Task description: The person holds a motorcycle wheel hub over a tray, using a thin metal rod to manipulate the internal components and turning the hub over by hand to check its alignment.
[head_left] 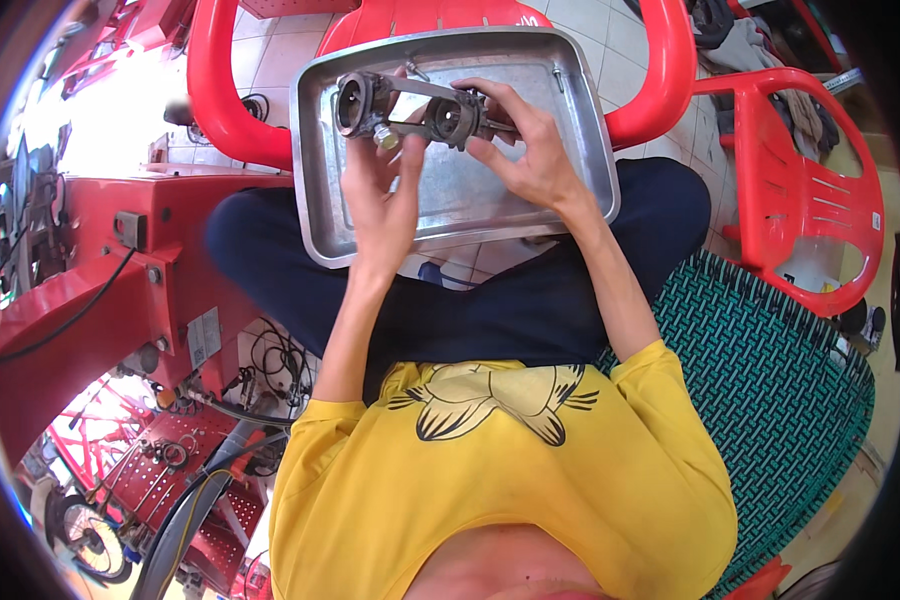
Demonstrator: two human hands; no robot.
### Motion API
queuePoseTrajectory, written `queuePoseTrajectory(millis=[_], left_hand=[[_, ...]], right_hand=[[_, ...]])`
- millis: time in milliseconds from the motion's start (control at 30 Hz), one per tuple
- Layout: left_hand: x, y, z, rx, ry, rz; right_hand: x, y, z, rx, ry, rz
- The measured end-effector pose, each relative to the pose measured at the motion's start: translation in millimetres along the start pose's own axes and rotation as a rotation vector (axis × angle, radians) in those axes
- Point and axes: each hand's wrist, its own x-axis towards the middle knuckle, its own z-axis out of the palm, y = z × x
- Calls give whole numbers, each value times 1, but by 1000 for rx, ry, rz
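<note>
A grimy metal part with two round bores joined by a bar is held over a shallow steel tray, a small brass-coloured fitting at its left underside. My left hand is closed on the part's left half from below, thumb beside the fitting. My right hand grips the right bore's housing, fingers over its top. A bolt lies at the tray's right, and another small metal piece near its far side.
A red plastic chair is beyond the tray, another red chair at right beside a green woven seat. A red machine frame with cables stands close on my left; a spoked wheel is at lower left.
</note>
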Motion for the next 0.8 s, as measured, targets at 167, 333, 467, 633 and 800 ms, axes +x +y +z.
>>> queuePoseTrajectory(millis=[167,333,467,633,800], left_hand=[[18,33,-41,504,-180,291],[36,51,-18,273,-356,218],[32,47,-15,411,-273,248],[22,39,-13,419,-304,209],[32,47,-8,439,-379,165]], right_hand=[[7,-16,7,468,-136,-47],[2,27,37,856,-221,24],[6,24,45,1022,-213,40],[-8,24,31,891,-206,113],[3,-33,-27,368,31,-108]])
